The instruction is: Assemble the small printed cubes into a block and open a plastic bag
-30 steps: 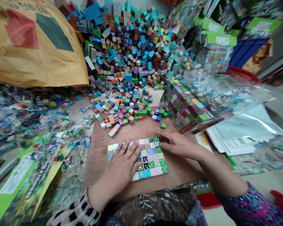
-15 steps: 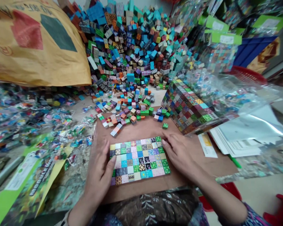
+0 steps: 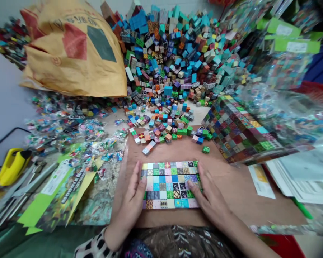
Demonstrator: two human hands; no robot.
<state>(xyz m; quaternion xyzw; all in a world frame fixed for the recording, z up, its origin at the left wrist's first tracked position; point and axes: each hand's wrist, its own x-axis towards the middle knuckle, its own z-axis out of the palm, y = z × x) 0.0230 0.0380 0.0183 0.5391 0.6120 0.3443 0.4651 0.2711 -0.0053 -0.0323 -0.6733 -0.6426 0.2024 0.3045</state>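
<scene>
A flat rectangle of small patterned cubes point(image 3: 168, 182) lies on a brown board point(image 3: 231, 179) in front of me. My left hand point(image 3: 130, 200) rests flat against the rectangle's left edge, fingers straight and together. On the opposite side, my right hand point(image 3: 208, 195) presses the right edge, its fingers stretched out and its thumb lying over the near right cubes. Neither hand holds anything. A single green cube point(image 3: 205, 149) sits alone on the board just beyond the rectangle.
A big heap of loose coloured cubes point(image 3: 172, 53) rises behind the board. A yellow-brown sack point(image 3: 78, 53) lies at back left, bagged cube blocks point(image 3: 239, 125) to the right, papers point(image 3: 304, 175) at far right, green printed cards point(image 3: 61, 190) and a yellow tool point(image 3: 12, 165) left.
My left hand slid off the top of the cube rectangle to its left edge, and my right hand came down along the right edge. The view shifted, showing more of the left side.
</scene>
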